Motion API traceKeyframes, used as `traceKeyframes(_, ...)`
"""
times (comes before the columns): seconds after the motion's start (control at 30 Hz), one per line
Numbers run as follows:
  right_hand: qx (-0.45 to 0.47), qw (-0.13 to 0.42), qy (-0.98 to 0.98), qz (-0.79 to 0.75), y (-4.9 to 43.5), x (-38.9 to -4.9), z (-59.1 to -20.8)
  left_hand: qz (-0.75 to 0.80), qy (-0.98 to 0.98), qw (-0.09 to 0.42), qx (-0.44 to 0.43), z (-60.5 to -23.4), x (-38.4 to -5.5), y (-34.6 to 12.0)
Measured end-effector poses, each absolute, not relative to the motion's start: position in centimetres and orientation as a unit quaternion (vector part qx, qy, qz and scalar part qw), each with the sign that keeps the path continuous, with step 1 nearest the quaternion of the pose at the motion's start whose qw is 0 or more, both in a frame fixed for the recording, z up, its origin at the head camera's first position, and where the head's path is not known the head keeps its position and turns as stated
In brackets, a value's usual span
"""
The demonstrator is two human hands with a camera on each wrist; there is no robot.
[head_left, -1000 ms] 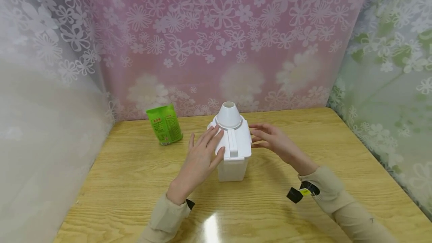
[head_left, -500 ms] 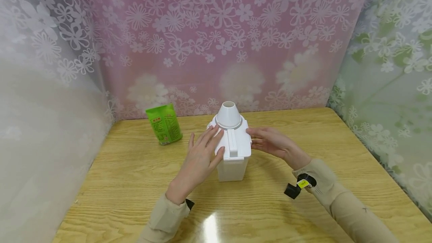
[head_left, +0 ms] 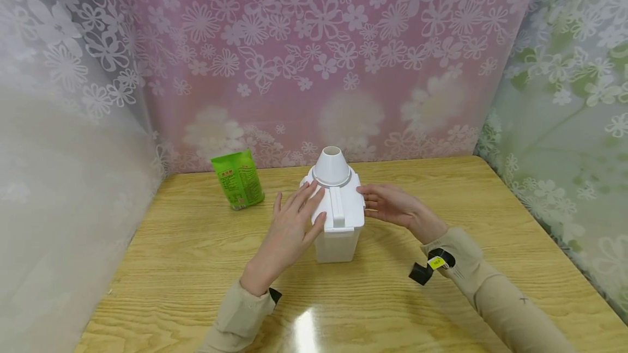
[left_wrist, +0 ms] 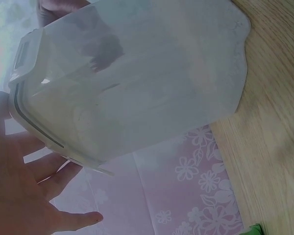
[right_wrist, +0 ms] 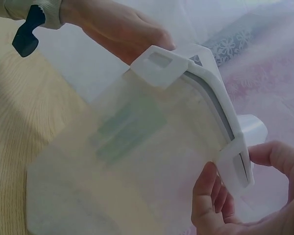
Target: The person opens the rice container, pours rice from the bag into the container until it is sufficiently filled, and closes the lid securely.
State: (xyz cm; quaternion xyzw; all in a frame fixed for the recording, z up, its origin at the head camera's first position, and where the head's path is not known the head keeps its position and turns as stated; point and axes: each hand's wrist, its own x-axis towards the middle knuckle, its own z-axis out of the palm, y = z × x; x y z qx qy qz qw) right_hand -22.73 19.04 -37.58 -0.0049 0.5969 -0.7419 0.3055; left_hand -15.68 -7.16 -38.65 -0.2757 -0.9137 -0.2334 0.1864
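A translucent storage container (head_left: 336, 247) stands upright on the table. Its white lid (head_left: 351, 207) has a raised handle strip and a cone-shaped white cup (head_left: 331, 168) at the far end. My left hand (head_left: 289, 229) rests on the lid's left side with its fingers spread. At the right edge, my right hand (head_left: 392, 207) pinches a side latch (right_wrist: 232, 164); the right wrist view shows the thumb on the lid's rim and the index finger at the latch's lower edge. Another latch (right_wrist: 159, 67) lies flat against the container's near side.
A green printed bag (head_left: 239, 181) stands on the wooden table (head_left: 186, 282), left of the container and farther back. A pink floral curtain (head_left: 275, 70) hangs behind, with pale curtains on both sides.
My right hand has moved slightly left, and its thumb has come onto the lid's right edge with the fingers below. The left hand, container and bag have stayed in place.
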Motion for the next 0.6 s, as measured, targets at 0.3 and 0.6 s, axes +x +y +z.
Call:
traceKeyframes(0.3, -0.013, 0.305, 0.603, -0.737, 19.12, -22.89, -37.56, -0.232, -0.914, 0.188, -0.274, -38.68, -15.71, -7.11)
traceKeyframes(0.6, -0.032, 0.305, 0.614, -0.727, 19.17, -22.89, -37.38, -0.229, -0.914, 0.192, -0.273, -38.76, -15.63, -7.05)
